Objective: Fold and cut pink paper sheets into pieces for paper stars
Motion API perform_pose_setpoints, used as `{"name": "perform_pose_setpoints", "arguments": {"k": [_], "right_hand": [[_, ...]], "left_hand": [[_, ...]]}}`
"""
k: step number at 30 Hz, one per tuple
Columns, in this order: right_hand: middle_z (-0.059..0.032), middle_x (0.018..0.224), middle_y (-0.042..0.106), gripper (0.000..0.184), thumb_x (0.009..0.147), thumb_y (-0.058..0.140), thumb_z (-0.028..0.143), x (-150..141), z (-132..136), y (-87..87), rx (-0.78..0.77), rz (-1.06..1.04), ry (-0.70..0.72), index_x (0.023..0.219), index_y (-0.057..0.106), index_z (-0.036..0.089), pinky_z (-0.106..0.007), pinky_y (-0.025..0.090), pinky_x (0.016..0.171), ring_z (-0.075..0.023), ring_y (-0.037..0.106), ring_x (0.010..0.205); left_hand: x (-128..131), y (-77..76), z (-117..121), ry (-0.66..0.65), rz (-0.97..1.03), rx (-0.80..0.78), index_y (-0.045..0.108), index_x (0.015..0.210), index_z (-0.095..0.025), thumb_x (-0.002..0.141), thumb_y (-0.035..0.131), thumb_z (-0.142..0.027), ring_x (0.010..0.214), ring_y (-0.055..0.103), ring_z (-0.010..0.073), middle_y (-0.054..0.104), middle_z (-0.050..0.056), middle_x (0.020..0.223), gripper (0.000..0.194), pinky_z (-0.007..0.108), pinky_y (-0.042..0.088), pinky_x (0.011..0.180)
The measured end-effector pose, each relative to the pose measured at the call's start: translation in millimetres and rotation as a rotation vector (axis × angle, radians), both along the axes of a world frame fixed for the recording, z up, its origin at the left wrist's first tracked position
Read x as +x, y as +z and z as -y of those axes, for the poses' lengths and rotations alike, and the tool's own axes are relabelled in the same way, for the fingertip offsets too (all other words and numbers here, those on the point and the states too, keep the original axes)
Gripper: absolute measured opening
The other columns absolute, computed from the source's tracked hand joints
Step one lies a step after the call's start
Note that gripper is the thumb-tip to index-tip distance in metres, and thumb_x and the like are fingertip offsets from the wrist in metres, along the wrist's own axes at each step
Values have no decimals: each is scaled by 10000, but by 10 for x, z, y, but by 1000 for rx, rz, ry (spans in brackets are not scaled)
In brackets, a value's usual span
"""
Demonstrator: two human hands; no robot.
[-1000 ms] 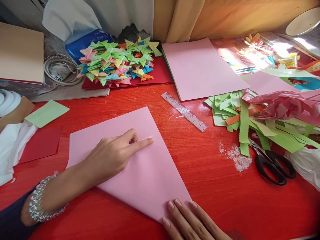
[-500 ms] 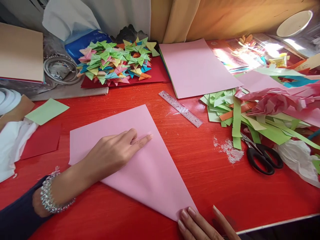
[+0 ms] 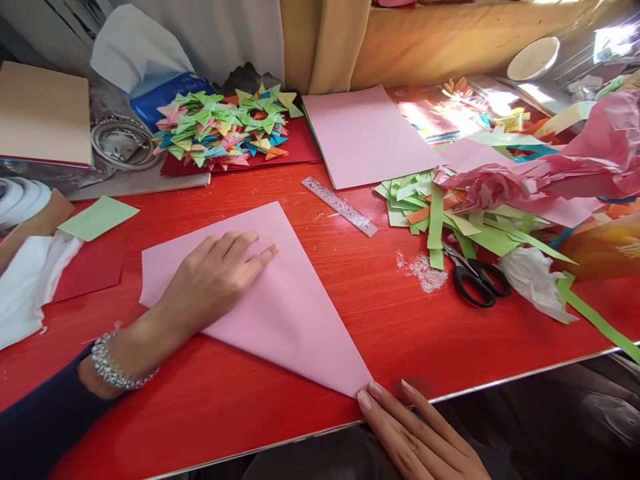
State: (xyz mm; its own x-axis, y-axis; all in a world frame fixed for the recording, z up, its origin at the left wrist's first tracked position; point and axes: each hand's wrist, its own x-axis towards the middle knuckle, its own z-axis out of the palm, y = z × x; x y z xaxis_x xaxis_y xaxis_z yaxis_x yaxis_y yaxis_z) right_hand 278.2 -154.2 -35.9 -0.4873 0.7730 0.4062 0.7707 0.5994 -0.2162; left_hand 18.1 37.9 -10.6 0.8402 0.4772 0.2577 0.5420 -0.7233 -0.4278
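Observation:
A pink sheet of paper [image 3: 295, 320], folded over along its near edge, lies on the red table. Resting on its upper left part is my left hand [image 3: 215, 280], palm down, its fingers slightly bent and apart. A clear coiled bracelet [image 3: 120, 370] circles that wrist. At the paper's near right corner, the fingertips of my right hand [image 3: 415, 427] press on the tip, fingers stretched out with one spread from the others. The underside of the fold is hidden.
Beyond the paper lie a clear ruler [image 3: 340, 207] and a stack of pink sheets [image 3: 370, 137]. Black-handled scissors [image 3: 480, 280] rest by green paper strips [image 3: 435, 220] on the right. Folded colored paper pieces [image 3: 225, 127] are piled at the back. The table's near edge [image 3: 300, 437] runs below.
The view has shifted so more of the table's near edge and right side shows. My left hand's fingers have opened out from a pointing pose. My right hand stays at the paper's corner.

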Motion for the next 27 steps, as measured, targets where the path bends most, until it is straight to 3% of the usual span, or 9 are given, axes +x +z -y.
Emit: {"name": "perform_pose_setpoints", "arguments": {"k": [3, 5, 6, 8, 10, 15, 20, 27], "right_hand": [[-7, 1092, 704, 310, 890, 563, 122, -44, -6, 2, 24, -53, -29, 1189, 641, 144, -223, 380, 1078, -135, 668, 1011], [-21, 1070, 714, 242, 883, 573, 114, -51, -17, -14, 47, -76, -22, 1102, 676, 105, -216, 340, 1102, -122, 680, 985], [-29, 1065, 715, 214, 885, 571, 112, -49, -24, -22, 54, -82, -9, 1064, 686, 88, -221, 325, 1111, -119, 681, 981], [-33, 1069, 714, 197, 890, 564, 110, -43, -37, -28, 52, -86, 14, 1036, 690, 74, -233, 312, 1119, -119, 678, 991], [-21, 1089, 706, 202, 889, 563, 108, -42, -46, -18, 41, -88, 15, 1046, 688, 82, -237, 311, 1121, -117, 673, 1002], [-24, 1114, 694, 218, 884, 574, 109, -62, -43, 31, 33, -86, -11, 1071, 681, 80, -206, 339, 1101, -113, 671, 1008], [-44, 1120, 692, 238, 870, 571, 83, -63, -15, 43, 30, -83, -17, 1084, 677, 73, -205, 372, 1081, -128, 663, 1027], [-49, 1153, 677, 361, 868, 562, 80, -71, 19, 6, 28, -75, -15, 1225, 607, 98, -221, 393, 1067, -138, 633, 1084]], "left_hand": [[222, 69, 390, -60, 81, -59, 583, 1189, -18, 857, 397, 21, 1210, 519, 318, 581, 200, 1256, 382, 466, 443, 988], [392, 40, 752, -237, 147, -210, 542, 1243, -3, 872, 414, -27, 1291, 453, 287, 552, 176, 1321, 393, 405, 380, 1081], [462, 4, 924, -322, 207, -279, 544, 1256, -35, 896, 399, -77, 1297, 452, 260, 563, 139, 1323, 391, 367, 371, 1094], [544, -81, 1183, -319, 236, -366, 549, 1261, -41, 944, 384, -235, 1288, 466, 248, 572, 128, 1317, 407, 336, 385, 1084], [531, -142, 1296, -280, 223, -385, 563, 1253, -57, 952, 393, -326, 1267, 493, 241, 571, 120, 1319, 437, 325, 417, 1051], [169, -135, 1194, -174, 162, -371, 537, 1286, -84, 941, 450, -360, 1269, 492, 233, 524, 100, 1369, 450, 323, 424, 1028], [-350, -167, 1064, -7, 69, -318, 295, 1446, -43, 939, 436, -308, 1335, 407, 274, 433, 162, 1432, 590, 422, 380, 1078], [-937, -188, 1008, 251, 53, -316, 82, 1509, -118, 944, 333, -237, 1377, 329, 296, 323, 164, 1498, 629, 521, 362, 1101]]}}
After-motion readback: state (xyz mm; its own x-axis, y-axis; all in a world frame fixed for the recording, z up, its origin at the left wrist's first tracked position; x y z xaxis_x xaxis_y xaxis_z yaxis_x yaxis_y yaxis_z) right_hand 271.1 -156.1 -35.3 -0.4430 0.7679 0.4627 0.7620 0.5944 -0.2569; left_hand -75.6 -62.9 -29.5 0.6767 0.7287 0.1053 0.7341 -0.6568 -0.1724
